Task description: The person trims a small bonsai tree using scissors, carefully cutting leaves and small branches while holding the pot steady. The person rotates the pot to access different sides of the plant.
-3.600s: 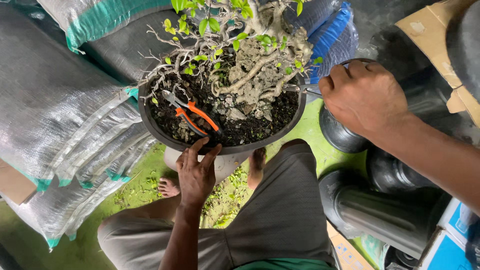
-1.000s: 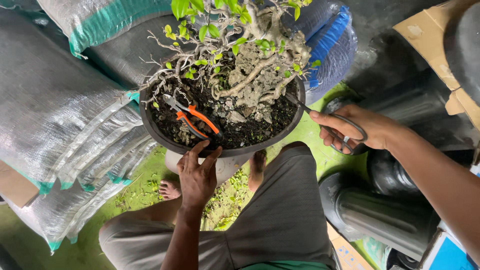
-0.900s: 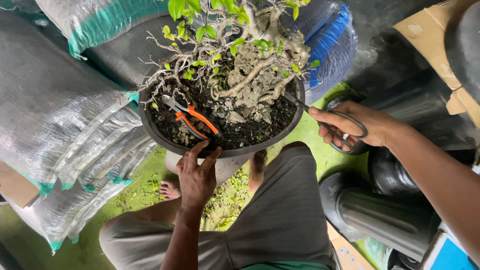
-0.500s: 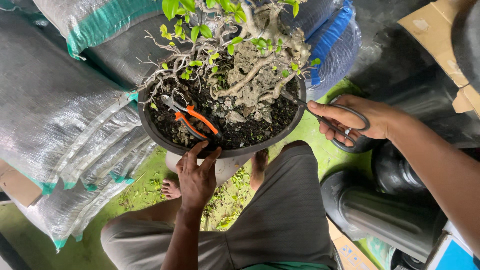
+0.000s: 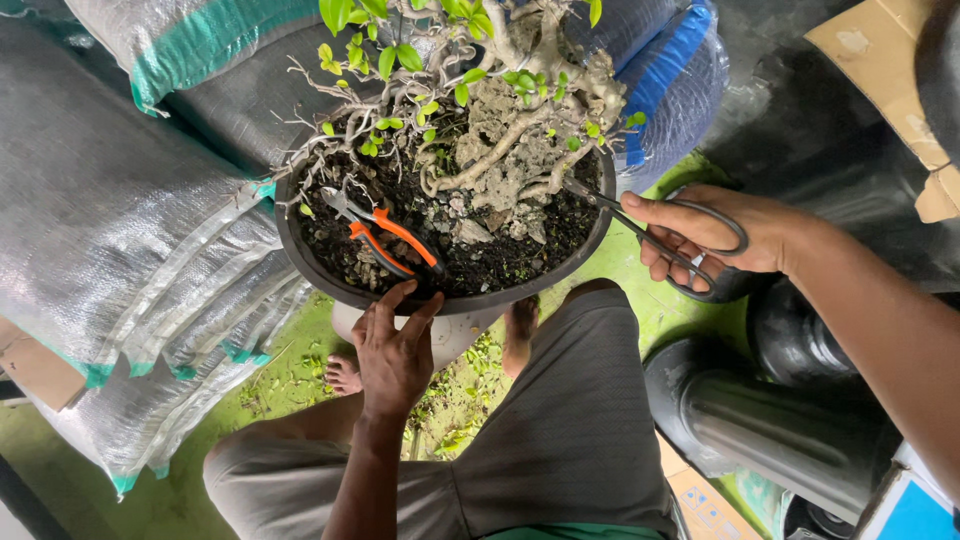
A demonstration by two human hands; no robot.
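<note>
Your left hand point(image 5: 395, 350) rests spread against the near rim of the round dark pot point(image 5: 330, 285), fingers splayed and curled lightly over the edge, steadying rather than gripping. Your right hand point(image 5: 720, 235) is closed through the loops of the black long-handled scissors point(image 5: 660, 235), whose thin blades reach toward the gnarled roots of the small tree point(image 5: 500, 130); the blades look nearly shut, though the tips are lost among the roots and you cannot be sure. Between your knees, up on a pale stand point(image 5: 450, 335), sits that pot, with grey woven sacks point(image 5: 110, 230) just beside it on the left and black plastic pots point(image 5: 780, 420) lying on the right. Filled with damp-looking soil point(image 5: 490, 250) and rock, the pot probably weighs a good deal and would tip if pushed at one side, so the stiff rim is the place to hold it. Twigs and leaves are brittle and best left untouched; the thick lower trunk is the sturdier part. Orange-handled pliers point(image 5: 385, 235) lie loose on the soil.
</note>
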